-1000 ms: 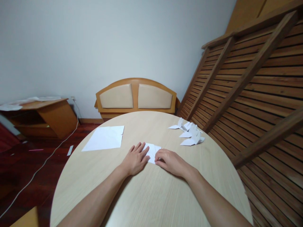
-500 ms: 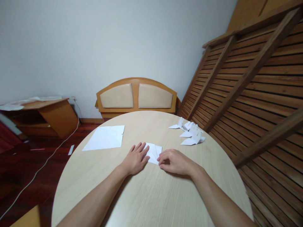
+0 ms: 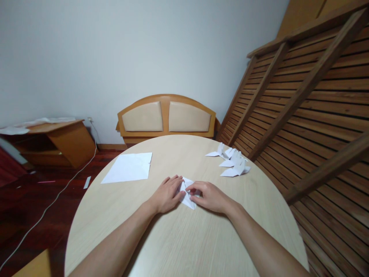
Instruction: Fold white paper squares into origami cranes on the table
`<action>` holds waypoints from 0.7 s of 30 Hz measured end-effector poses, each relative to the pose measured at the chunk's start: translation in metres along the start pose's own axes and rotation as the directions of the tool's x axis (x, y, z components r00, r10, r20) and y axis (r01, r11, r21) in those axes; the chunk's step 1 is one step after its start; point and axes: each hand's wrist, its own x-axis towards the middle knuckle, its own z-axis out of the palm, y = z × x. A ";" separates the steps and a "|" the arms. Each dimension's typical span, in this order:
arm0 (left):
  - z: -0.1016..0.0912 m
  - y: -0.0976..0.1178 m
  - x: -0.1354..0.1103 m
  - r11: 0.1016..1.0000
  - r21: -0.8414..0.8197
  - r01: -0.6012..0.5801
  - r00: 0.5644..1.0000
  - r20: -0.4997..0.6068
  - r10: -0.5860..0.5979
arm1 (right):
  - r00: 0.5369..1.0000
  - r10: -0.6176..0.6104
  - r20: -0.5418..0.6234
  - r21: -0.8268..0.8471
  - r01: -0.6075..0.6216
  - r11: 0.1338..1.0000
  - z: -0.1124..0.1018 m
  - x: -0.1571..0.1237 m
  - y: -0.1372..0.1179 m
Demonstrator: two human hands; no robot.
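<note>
A small piece of folded white paper (image 3: 188, 202) lies on the round table (image 3: 184, 246), one corner pointing towards me. My left hand (image 3: 167, 195) rests flat on its left side, fingers stretched out and thumb on the paper. From the right, my right hand (image 3: 209, 196) has its thumb and fingers bent together at the paper's right part, pinching a flap. The fingers of both hands hide parts of the paper, so its full outline does not show.
A larger white sheet (image 3: 127, 167) lies flat at the table's left. Several folded paper cranes (image 3: 235, 169) stand close together at the back right. A slatted wooden frame (image 3: 311, 100) leans along the right side. A white cable (image 3: 60, 192) crosses the floor at left.
The folded paper has turned so a corner points towards me. My right hand has shifted slightly left, its fingertips further over the paper. My left hand stays on its left side.
</note>
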 end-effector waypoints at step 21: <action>-0.005 0.011 0.003 0.986 -0.154 0.062 0.989 -0.121 -0.081 | 0.982 0.128 -0.136 0.120 -0.112 0.986 0.016 0.002 0.024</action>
